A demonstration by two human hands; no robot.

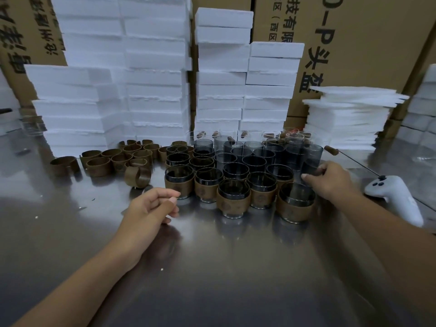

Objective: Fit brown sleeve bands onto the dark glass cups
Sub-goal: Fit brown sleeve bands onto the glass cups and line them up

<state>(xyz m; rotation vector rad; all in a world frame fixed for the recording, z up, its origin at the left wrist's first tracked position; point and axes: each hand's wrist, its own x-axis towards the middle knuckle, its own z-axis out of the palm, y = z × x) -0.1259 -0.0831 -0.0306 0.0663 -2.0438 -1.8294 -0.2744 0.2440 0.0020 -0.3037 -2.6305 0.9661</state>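
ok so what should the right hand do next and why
Probably lift the bare cup it touches out of the group. The right hand is already on it, it has no band, and the left hand is empty, close to the loose bands.

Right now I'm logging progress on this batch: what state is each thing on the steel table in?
Left hand: loosely curled, empty, resting on the steel table.
Right hand: gripping a bare dark glass cup at the group's right edge.
Front dark glass cups with brown sleeve bands: upright, sleeved.
Rear dark glass cups: upright, unsleeved.
Loose brown sleeve bands: unused, piled left of the cups.
White handheld controller: lying untouched.
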